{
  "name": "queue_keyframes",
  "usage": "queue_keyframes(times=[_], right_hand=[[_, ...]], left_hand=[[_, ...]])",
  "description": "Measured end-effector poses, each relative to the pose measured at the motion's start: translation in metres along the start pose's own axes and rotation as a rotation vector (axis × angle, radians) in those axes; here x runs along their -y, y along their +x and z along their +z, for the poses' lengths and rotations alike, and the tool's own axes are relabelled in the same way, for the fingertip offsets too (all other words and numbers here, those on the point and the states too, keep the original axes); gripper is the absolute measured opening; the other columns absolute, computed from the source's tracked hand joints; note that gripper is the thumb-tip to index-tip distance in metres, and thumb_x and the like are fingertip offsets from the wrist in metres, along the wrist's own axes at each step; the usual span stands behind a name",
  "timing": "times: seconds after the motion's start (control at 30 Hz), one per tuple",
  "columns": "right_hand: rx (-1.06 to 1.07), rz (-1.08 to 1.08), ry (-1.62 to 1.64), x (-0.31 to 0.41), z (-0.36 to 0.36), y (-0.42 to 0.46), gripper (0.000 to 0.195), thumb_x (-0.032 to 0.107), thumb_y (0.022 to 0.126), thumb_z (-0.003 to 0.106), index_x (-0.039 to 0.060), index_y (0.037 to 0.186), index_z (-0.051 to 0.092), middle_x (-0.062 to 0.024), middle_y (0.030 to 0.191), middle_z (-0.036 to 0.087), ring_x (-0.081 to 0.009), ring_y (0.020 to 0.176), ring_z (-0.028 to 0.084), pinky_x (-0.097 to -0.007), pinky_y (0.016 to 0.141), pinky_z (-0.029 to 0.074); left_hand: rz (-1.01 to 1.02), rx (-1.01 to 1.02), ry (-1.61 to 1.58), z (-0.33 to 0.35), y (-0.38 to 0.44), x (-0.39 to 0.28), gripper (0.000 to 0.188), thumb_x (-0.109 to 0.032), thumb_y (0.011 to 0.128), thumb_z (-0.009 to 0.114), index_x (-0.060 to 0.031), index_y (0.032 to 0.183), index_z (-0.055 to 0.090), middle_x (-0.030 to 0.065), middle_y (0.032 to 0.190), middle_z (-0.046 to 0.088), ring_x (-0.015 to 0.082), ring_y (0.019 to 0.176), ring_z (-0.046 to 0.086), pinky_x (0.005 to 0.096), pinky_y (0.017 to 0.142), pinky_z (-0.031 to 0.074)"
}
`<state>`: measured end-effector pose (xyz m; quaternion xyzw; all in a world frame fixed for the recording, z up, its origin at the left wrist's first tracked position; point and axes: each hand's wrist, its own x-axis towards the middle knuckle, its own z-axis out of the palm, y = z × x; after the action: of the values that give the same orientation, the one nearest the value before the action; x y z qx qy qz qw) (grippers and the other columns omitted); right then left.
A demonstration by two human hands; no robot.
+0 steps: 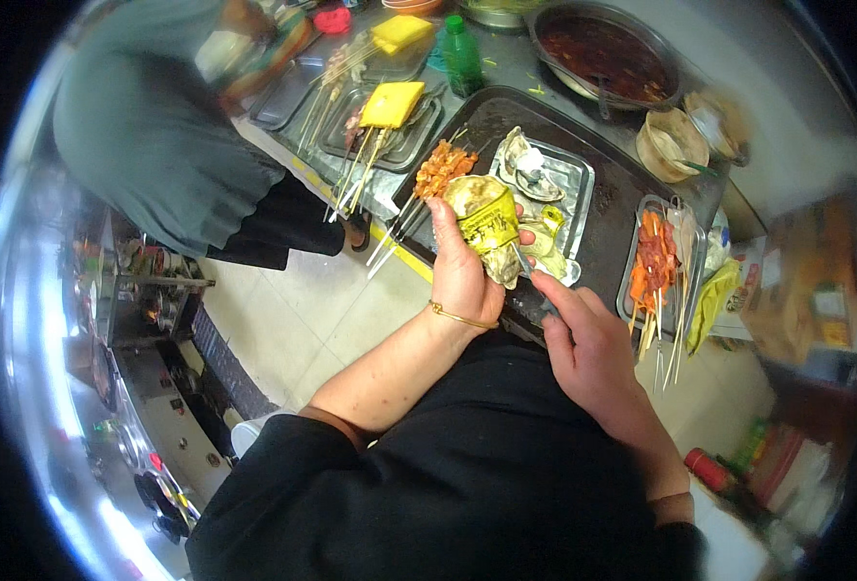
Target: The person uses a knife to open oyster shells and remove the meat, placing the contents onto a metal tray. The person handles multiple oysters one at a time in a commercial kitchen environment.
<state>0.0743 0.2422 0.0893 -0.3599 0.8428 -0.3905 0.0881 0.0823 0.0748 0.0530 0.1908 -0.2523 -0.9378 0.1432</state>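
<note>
My left hand [457, 279] grips an oyster [472, 190] with a yellow printed band [490, 224] wrapped around its shell. A small knife [521, 259] is in my right hand [592, 341], its blade touching the oyster's lower right edge. The knife's handle is mostly hidden by my fingers. Just beyond the oyster lies a small metal tray [586, 197] with oyster shells [521, 161] and a yellow piece of banding [552, 216] on it. That tray rests on a large dark tray [614, 171].
Orange meat skewers [444, 171] overhang the dark tray's left edge. More skewers fill a right-hand tray [657, 254]. Farther back stand a green bottle [462, 62], a pan of dark red sauce [603, 54] and a pot [672, 141]. A co-worker [152, 123] stands close at left by skewer trays [399, 152].
</note>
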Motion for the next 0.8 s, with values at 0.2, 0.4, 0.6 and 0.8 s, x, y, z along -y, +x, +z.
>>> queue_keyframes(times=[0.2,0.4,0.6,0.8], right_hand=[[-0.126,-0.050,-0.083,-0.004,0.018,0.004,0.049,0.007,0.080,0.061,0.0174,0.127,0.054,-0.0071,0.081,0.055,-0.0273,0.066,0.061,-0.0384,0.058,0.050],[-0.211,-0.055,0.532,-0.019,0.036,0.004,0.043,0.006,0.083,0.056,0.0089,0.126,0.054,-0.0138,0.099,0.063,-0.0324,0.081,0.064,-0.0360,0.071,0.052],[-0.073,-0.064,0.380,-0.028,0.009,0.002,0.040,0.006,0.083,0.055,0.0068,0.123,0.055,-0.0178,0.104,0.064,-0.0342,0.089,0.064,-0.0357,0.076,0.051],[-0.291,-0.012,0.114,-0.015,0.026,0.011,0.040,0.008,0.083,0.056,0.0147,0.123,0.057,-0.0114,0.088,0.061,-0.0320,0.072,0.063,-0.0400,0.063,0.052]], left_hand=[[0.128,-0.028,0.115,0.008,0.000,0.009,0.070,-0.070,0.090,0.023,-0.0096,0.115,0.051,0.0087,0.087,0.060,0.0192,0.069,0.056,0.0299,0.062,0.049],[0.114,-0.011,0.289,0.010,0.004,0.011,0.071,-0.070,0.090,0.024,-0.0081,0.109,0.052,0.0069,0.083,0.061,0.0128,0.062,0.056,0.0226,0.047,0.043],[0.128,0.274,1.050,-0.010,0.020,-0.019,0.073,-0.067,0.092,0.024,-0.0037,0.116,0.052,0.0095,0.087,0.064,0.0127,0.062,0.060,0.0222,0.044,0.044],[0.206,-0.073,0.242,0.023,0.016,0.026,0.068,-0.069,0.091,0.022,-0.0093,0.108,0.051,0.0059,0.081,0.061,0.0132,0.056,0.053,0.0227,0.044,0.040]])
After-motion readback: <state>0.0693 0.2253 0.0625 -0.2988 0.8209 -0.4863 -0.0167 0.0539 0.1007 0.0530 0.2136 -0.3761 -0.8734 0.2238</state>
